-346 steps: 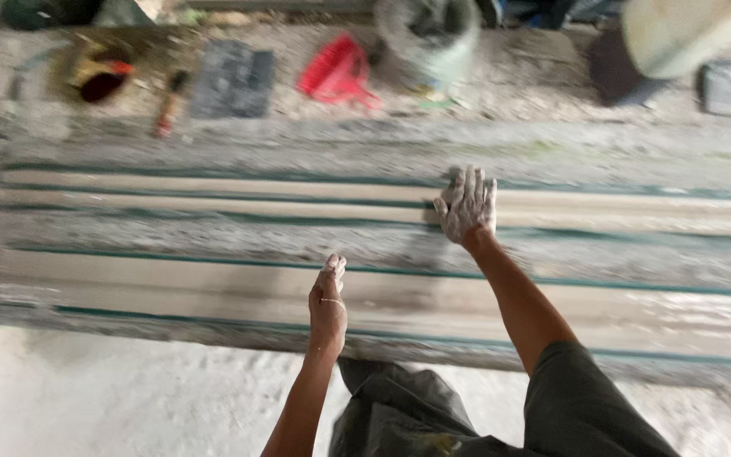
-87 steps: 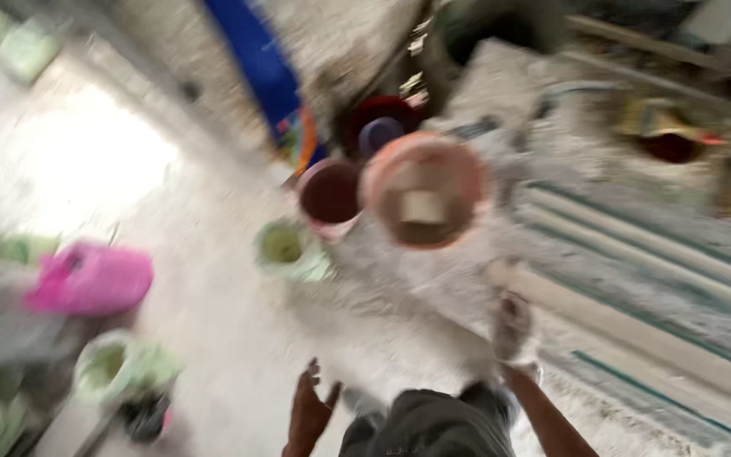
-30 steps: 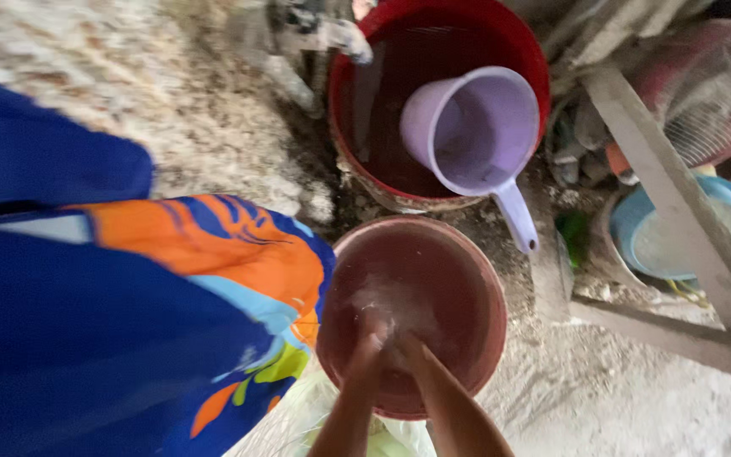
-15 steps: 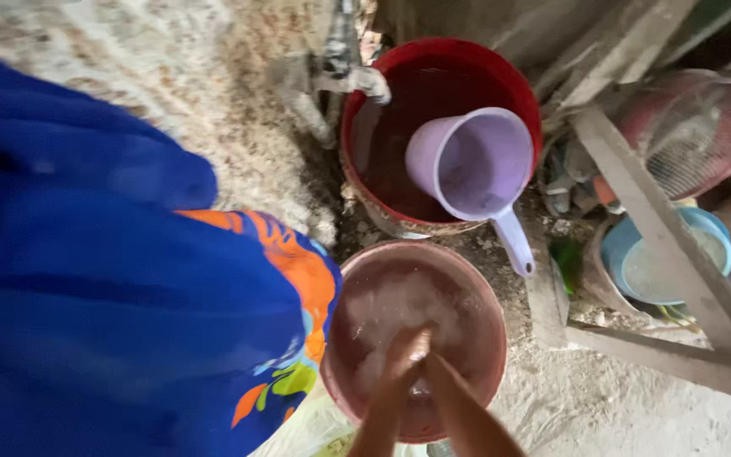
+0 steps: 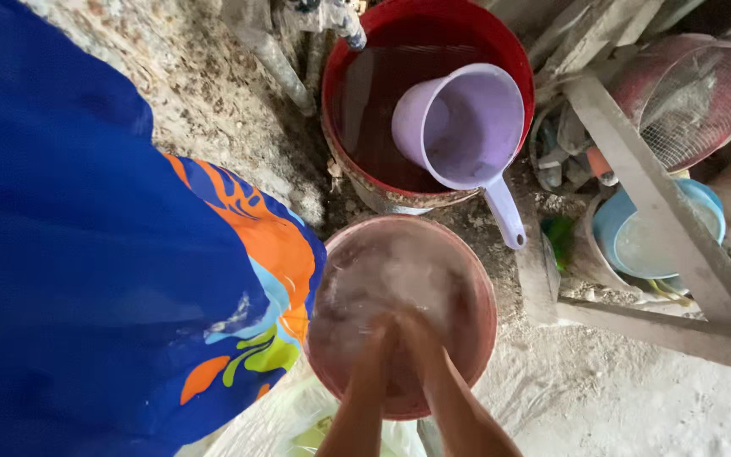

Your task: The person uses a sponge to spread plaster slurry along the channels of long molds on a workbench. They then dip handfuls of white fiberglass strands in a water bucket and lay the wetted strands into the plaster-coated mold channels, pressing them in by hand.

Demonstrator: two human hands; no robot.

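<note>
both hands are seen plunged together into a reddish-brown basin (image 5: 475, 279) of cloudy, foaming water near the bottom middle of the view; the left hand (image 5: 380, 338) and the right hand (image 5: 420, 334) are pressed against each other under the surface, but motion blur and froth mean it cannot be told whether the fingers are spread or curled, and no object is seen between them. just beyond the basin, farther away, a red bucket (image 5: 513, 51) filled with dark water is placed, and a lilac plastic scoop (image 5: 467, 127) is floated tilted inside it, its handle laid over the bucket's near rim toward the right. a blue and orange patterned cloth (image 5: 112, 279) covers the left side, touching the basin's left edge. to the right, a grey wooden frame (image 5: 662, 203) is set across a light blue tub (image 5: 704, 203), with a wire-mesh sieve (image 5: 695, 93) farther back.
</note>
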